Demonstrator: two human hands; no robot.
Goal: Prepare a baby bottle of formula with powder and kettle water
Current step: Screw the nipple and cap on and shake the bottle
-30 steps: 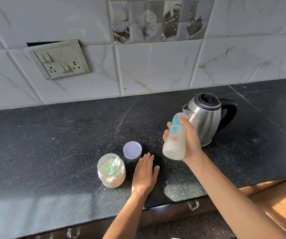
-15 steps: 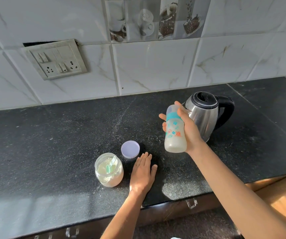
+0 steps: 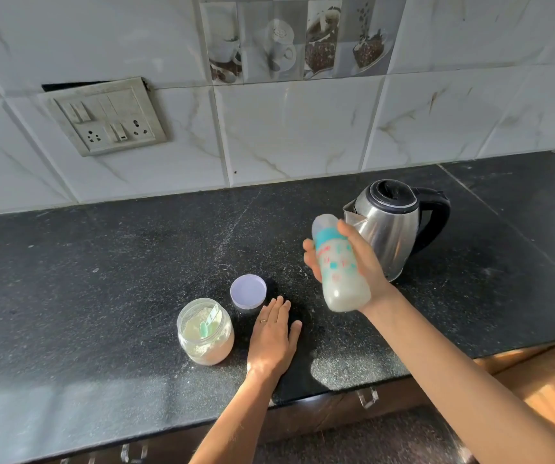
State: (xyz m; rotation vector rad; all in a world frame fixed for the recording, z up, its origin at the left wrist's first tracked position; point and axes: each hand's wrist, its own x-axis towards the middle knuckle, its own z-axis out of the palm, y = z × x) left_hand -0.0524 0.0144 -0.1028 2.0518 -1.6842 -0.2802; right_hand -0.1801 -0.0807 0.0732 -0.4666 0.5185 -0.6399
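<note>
My right hand (image 3: 366, 272) grips a capped baby bottle (image 3: 341, 266) with a teal collar, held in the air and tilted left, with milky white liquid in its lower part. Just behind it on the black counter (image 3: 102, 279) stands a steel kettle (image 3: 393, 226) with a black handle and an open top. My left hand (image 3: 274, 336) lies flat on the counter with fingers together and holds nothing. Left of it sits an open glass jar of formula powder (image 3: 205, 331) with a green scoop (image 3: 209, 321) inside. The jar's lilac lid (image 3: 248, 291) rests just beyond my fingertips.
A tiled wall with a switch and socket plate (image 3: 105, 117) runs along the back. The counter's front edge is near my forearms, with drawer handles (image 3: 366, 396) below it. Powder dust speckles the counter around the jar and lid.
The bottle has swung from leaning right to upright to leaning left, blurred in my right hand. My left hand has stayed flat on the counter.
</note>
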